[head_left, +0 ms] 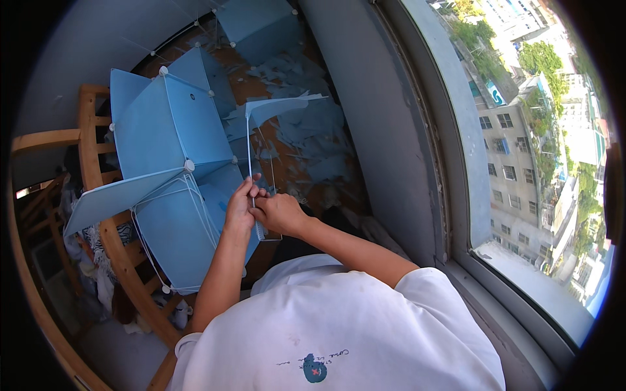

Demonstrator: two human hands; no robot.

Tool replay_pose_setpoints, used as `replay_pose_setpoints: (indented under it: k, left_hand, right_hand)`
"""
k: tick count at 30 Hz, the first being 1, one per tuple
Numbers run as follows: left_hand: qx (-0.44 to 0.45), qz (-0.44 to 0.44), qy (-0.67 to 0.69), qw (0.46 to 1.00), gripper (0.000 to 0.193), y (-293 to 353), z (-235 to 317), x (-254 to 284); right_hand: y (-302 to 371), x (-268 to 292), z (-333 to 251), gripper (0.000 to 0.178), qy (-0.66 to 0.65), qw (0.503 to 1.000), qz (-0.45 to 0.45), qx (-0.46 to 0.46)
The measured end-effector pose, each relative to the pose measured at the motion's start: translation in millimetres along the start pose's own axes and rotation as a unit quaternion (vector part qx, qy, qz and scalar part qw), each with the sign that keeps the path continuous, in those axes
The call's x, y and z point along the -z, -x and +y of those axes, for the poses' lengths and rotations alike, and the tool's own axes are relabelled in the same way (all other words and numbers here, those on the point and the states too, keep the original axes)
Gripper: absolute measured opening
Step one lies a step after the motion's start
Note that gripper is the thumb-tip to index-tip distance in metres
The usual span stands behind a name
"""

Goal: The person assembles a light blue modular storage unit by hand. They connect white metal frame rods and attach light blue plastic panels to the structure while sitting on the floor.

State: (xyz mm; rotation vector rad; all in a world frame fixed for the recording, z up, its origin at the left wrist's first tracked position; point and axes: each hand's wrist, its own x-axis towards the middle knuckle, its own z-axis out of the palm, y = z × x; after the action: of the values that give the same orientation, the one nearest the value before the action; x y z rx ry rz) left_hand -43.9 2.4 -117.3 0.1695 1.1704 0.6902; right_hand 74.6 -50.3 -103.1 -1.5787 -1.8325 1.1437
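Note:
A white wire-framed panel point(248, 143) stands roughly upright in front of me, and a ragged piece of pale blue plastic sheet point(280, 107) hangs on at its top. My left hand point(241, 203) is closed round the panel's near edge with the thumb up. Beside it, touching, my right hand point(282, 214) has its fingers curled in against the same edge. What the right fingertips pinch is hidden. Left of the hands rises a cube storage rack of light blue panels point(147, 133), joined by round white connectors point(189, 165). One panel point(124, 195) sticks out sideways from it.
Torn blue plastic scraps point(316, 140) litter the brown floor ahead. Another blue cube unit point(261, 29) stands at the far end. A wooden ladder-like frame point(124, 260) and hung clothes are at left. The grey wall point(385, 117) and a window close in on the right.

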Motion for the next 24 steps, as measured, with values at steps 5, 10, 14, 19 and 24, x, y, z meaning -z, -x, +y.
replay_pose_setpoints:
  k: [5,10,14,19,24]
  left_hand:
    - [-0.007,-0.013,0.006,1.000,0.025,3,13,-26]
    - [0.068,-0.013,0.027,0.997,0.023,-15,35,-27]
    - [0.117,-0.015,0.072,0.990,0.019,-22,52,-37]
    - [0.111,0.004,0.072,0.991,0.020,-27,47,-30]
    - [0.075,0.000,0.061,0.995,0.021,-18,48,-38]
  right_hand:
    - [-16,9,17,0.020,-0.094,0.992,-0.007,0.088]
    - [-19,41,-1,0.022,-0.017,0.989,0.062,0.135]
    - [-28,53,-6,0.020,0.047,0.966,0.142,0.212]
    - [-17,50,-17,0.022,0.038,0.968,0.149,0.197]
    - [-12,45,-23,0.022,-0.001,0.981,0.138,0.139]
